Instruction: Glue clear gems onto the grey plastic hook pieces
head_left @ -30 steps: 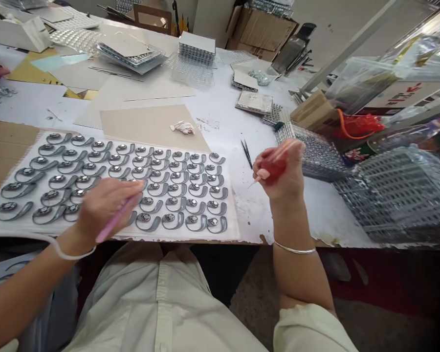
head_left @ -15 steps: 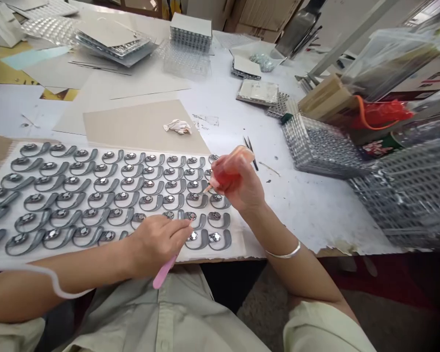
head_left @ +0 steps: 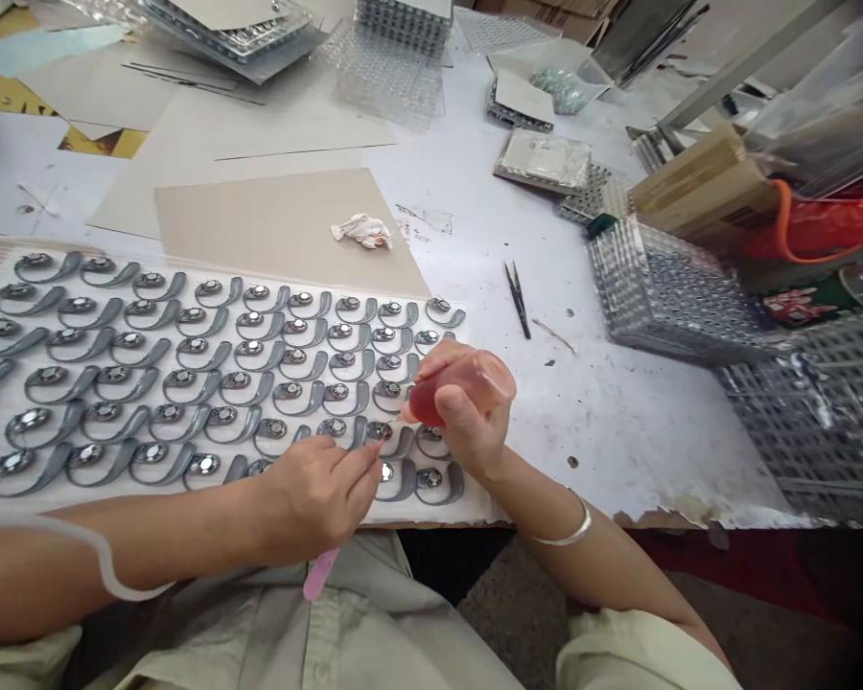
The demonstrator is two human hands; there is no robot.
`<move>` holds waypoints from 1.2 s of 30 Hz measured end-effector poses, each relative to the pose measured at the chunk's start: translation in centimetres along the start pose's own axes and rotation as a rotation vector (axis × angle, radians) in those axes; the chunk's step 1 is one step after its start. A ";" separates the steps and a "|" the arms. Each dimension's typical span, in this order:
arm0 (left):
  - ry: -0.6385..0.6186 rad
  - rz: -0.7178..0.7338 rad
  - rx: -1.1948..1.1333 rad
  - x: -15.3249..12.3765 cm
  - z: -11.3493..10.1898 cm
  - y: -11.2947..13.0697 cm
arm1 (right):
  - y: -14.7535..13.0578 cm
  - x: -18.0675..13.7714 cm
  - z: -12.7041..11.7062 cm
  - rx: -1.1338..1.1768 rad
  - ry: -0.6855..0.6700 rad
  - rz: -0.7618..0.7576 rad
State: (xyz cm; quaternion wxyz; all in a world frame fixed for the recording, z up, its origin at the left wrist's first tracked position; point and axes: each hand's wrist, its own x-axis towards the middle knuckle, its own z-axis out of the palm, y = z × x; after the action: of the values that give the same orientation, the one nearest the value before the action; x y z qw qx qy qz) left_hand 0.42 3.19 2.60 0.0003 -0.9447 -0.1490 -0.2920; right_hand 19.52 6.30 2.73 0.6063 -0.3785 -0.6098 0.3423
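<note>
Several rows of grey curved bands, each with a round metal setting at one end, lie on a white sheet. Many settings show a bright clear stone. My left hand is closed around a slim pink tool like tweezers; its rounded end sticks out below the palm. The tool's tip is at one round setting near the front right. My right hand grips a small squeeze bottle of reddish liquid, tilted, its thin nozzle pointing left close to that same setting.
Black tweezers and a thin stick lie right of the bands. Behind are a crumpled white tissue and a sheet of cardboard. Stacked clear trays and a cardboard box stand at the right.
My right hand has lowered the bottle and turned it, bringing its nozzle nearer the setting by my left hand. The left hand stays at about the same setting. The view has shifted slightly.
</note>
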 end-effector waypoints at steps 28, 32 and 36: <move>-0.012 0.033 0.108 -0.3 0.5 0.3 | 0.1 -0.4 0.5 -0.021 -0.158 0.112; -0.020 0.034 0.094 -0.3 0.4 0.3 | 0.2 -0.5 0.5 -0.050 -0.133 0.119; -0.020 0.032 0.097 -0.3 0.3 0.3 | 0.2 -0.4 0.6 -0.047 -0.121 0.111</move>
State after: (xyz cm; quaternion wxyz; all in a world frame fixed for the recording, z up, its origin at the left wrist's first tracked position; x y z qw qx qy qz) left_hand 0.48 2.82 2.26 0.0494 -0.9488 -0.1478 -0.2749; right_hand 18.97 6.05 2.38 0.5394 -0.4044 -0.6314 0.3832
